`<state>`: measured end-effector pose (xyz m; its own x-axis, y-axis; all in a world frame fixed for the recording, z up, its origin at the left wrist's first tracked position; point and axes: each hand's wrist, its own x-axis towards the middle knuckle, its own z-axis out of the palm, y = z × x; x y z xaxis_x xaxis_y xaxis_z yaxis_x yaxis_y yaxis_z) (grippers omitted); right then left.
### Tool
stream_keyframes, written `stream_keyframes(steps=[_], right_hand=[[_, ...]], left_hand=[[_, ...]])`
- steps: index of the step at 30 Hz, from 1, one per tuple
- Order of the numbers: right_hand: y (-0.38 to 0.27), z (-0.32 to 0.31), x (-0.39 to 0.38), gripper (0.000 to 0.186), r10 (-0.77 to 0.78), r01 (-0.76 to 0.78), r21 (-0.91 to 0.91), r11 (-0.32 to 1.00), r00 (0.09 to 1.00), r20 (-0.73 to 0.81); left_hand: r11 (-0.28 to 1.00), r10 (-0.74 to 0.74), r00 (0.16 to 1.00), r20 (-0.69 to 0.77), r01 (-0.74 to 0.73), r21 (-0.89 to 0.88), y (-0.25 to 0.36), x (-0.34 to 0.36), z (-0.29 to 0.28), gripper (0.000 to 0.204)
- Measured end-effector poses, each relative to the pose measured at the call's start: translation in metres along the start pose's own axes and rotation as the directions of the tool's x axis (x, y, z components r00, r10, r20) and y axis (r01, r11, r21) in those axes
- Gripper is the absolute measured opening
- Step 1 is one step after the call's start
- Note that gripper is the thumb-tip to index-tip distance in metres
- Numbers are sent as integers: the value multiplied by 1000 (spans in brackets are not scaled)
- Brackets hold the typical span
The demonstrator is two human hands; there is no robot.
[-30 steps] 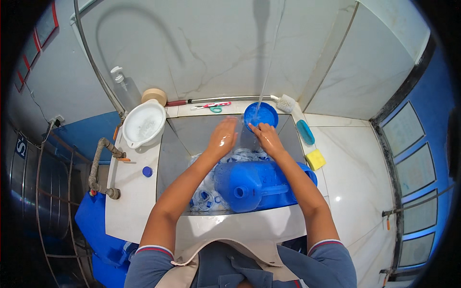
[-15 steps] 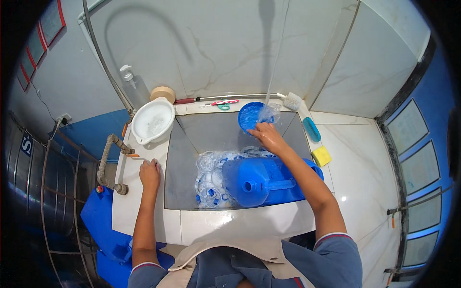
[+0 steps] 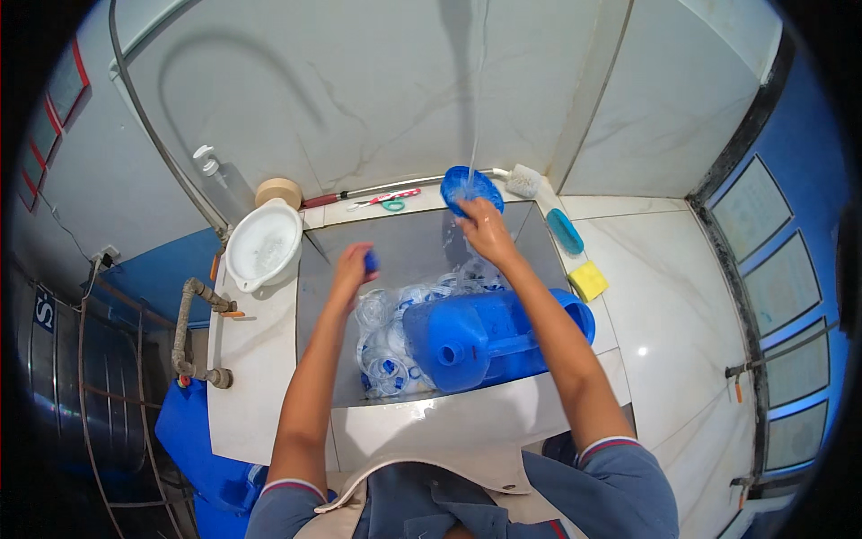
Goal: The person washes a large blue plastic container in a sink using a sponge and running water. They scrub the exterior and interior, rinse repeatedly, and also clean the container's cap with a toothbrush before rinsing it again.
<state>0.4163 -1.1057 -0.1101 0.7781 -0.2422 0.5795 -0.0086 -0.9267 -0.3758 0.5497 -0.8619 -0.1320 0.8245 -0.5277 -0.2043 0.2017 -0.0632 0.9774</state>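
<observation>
My right hand (image 3: pixel 488 232) grips the near rim of a shallow round blue bowl (image 3: pixel 486 186) at the sink's far edge. A thin stream of water falls into it from above. Over the left part of the sink (image 3: pixel 316 346) my left hand (image 3: pixel 352 267) is closed around a small blue piece (image 3: pixel 371 260), possibly a cap; its full shape is hidden by the fingers. Below my right forearm a large blue water jug (image 3: pixel 449 346) lies on its side in the sink, its spout toward me. Clear round plastic pieces (image 3: pixel 388 373) with blue bits are heaped beside it.
On the left counter are a white basin (image 3: pixel 265 244), a pump bottle (image 3: pixel 224 184) and a tap (image 3: pixel 232 313). Scissors (image 3: pixel 392 206) and a long-handled brush (image 3: pixel 522 181) lie along the back ledge. A blue brush (image 3: pixel 565 231) and yellow sponge (image 3: pixel 588 281) sit on the right.
My left hand has left the counter by the tap and moved right over the sink, now with a blue piece in it. The blue bowl is tilted differently under the water.
</observation>
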Motion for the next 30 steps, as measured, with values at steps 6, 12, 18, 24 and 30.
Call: stream_keyframes(steps=[6, 12, 18, 24, 30], right_hand=[[13, 4, 9, 21, 766, -417, 884, 213, 633, 114], [31, 14, -30, 32, 967, -59, 998, -5, 252, 20], [16, 28, -38, 29, 972, -156, 986, -52, 220, 86], [5, 37, -40, 23, 937, -383, 922, 55, 338, 85], [16, 47, -47, 21, 903, -439, 898, -15, 381, 201]], left_hand=[[862, -302, 903, 306, 396, -316, -12, 75, 141, 10], [927, -315, 938, 142, 336, -167, -29, 97, 193, 16], [945, -283, 938, 198, 308, -111, -19, 114, 183, 17], [960, -222, 901, 372, 269, -78, 10, 99, 176, 13], [961, -246, 914, 324, 272, -40, 24, 95, 178, 10]])
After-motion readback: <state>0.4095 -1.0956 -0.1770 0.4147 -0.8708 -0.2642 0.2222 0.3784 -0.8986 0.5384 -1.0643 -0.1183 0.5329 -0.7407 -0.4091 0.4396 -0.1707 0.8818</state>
